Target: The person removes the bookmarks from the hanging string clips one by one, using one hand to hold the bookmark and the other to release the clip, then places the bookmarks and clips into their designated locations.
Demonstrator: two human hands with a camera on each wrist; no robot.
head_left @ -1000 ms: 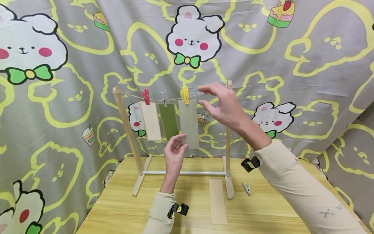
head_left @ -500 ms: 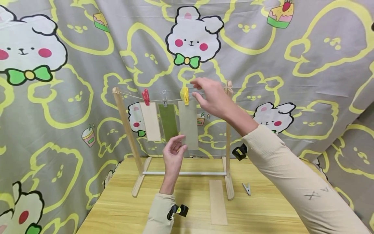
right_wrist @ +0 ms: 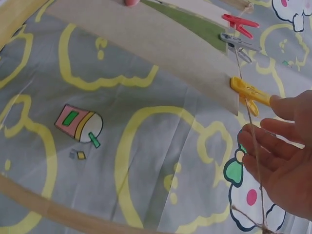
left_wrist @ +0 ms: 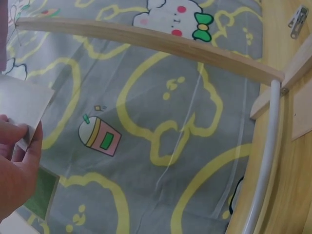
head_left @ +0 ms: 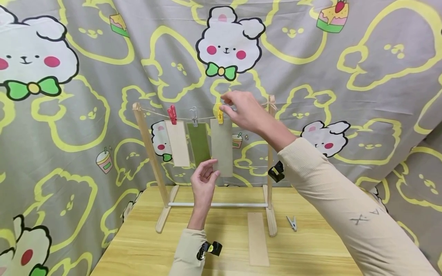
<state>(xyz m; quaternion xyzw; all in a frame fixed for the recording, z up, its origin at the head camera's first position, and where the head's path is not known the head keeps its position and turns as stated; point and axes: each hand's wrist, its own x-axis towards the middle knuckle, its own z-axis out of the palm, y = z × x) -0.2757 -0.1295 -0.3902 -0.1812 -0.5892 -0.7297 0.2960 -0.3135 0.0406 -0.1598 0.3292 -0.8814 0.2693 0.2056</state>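
A grey-green card (head_left: 222,147) hangs from the line by a yellow clothespin (head_left: 220,113). My left hand (head_left: 203,184) pinches the card's lower left edge between thumb and fingers, plainest in the left wrist view. My right hand (head_left: 243,109) is up at the clothespin; in the right wrist view its thumb (right_wrist: 285,107) touches the end of one clothespin handle, while the loosely bent fingers stay apart from the other handle. To the left hang a dark green card (head_left: 199,142) under a grey clothespin (head_left: 194,116) and a cream card (head_left: 177,143) under a red clothespin (head_left: 172,114).
The string (head_left: 155,113) runs between two wooden posts (head_left: 150,153) joined low by a white rod (head_left: 221,204). On the table (head_left: 138,245) lie a pale wooden strip (head_left: 258,239) and another grey clothespin (head_left: 292,223). A patterned curtain (head_left: 310,76) stands behind.
My right hand has moved left along the string, from beside the yellow clothespin up to it. The left hand keeps its pinch on the card, which has shifted very slightly left.
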